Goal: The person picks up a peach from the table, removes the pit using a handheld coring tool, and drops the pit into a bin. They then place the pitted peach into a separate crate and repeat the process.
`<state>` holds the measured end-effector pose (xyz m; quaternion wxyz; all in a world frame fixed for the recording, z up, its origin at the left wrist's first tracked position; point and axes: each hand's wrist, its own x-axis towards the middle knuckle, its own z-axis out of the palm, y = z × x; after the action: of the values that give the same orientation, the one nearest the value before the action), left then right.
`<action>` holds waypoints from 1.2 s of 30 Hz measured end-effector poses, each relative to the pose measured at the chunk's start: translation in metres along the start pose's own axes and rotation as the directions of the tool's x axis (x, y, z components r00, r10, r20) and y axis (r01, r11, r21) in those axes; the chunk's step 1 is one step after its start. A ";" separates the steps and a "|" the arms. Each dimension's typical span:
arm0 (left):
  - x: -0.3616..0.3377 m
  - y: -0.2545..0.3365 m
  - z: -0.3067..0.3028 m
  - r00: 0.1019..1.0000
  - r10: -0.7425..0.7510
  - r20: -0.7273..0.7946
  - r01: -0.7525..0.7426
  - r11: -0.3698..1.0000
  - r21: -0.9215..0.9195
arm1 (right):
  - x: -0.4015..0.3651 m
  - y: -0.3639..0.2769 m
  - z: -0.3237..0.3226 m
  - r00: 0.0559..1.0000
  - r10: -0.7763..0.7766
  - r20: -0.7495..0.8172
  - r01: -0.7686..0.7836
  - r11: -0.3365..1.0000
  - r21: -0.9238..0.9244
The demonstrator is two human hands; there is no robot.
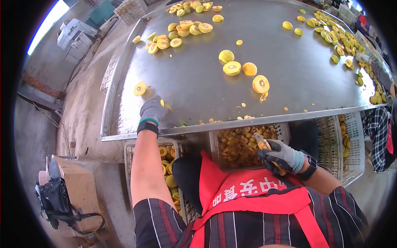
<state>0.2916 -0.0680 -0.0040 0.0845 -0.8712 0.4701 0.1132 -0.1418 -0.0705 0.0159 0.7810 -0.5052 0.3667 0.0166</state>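
My left hand, in a grey glove with a dark wristband, is low over the metal table near its front left. Its fingers are curled, with a small bit of yellow peach showing between thumb and forefinger; the palm side is hidden. Just beyond lies a cut peach half. In front of my apron, my gloved right hand is closed around a wooden-handled tool with a metal tip pointing up and left. Farther in, several peaches rest on the table, some with cut faces up.
The table has a raised metal rim. Peach halves cluster at far left, and a larger pile lies right, near another person's gloved hand. Below stand crates of peaches and scraps. A cardboard box stands left.
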 end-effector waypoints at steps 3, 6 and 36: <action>-0.028 0.013 0.002 0.993 0.068 -0.100 -0.090 0.967 -0.237 | 0.000 0.002 -0.004 0.999 -0.045 -0.019 0.046 0.997 0.064; -0.102 0.058 -0.013 0.986 0.127 -0.103 -0.106 0.019 -0.994 | 0.015 -0.004 0.000 0.995 -0.072 0.066 0.062 0.988 0.144; -0.222 0.136 0.063 0.900 0.427 -0.089 0.293 -0.743 -0.602 | 0.015 -0.016 0.037 0.755 -0.650 0.080 0.551 0.564 -0.615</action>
<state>0.0518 0.0511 -0.0087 -0.7034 -0.2667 0.1172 0.6484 -0.1037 -0.0540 0.0278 0.5039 -0.8205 0.2065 -0.1741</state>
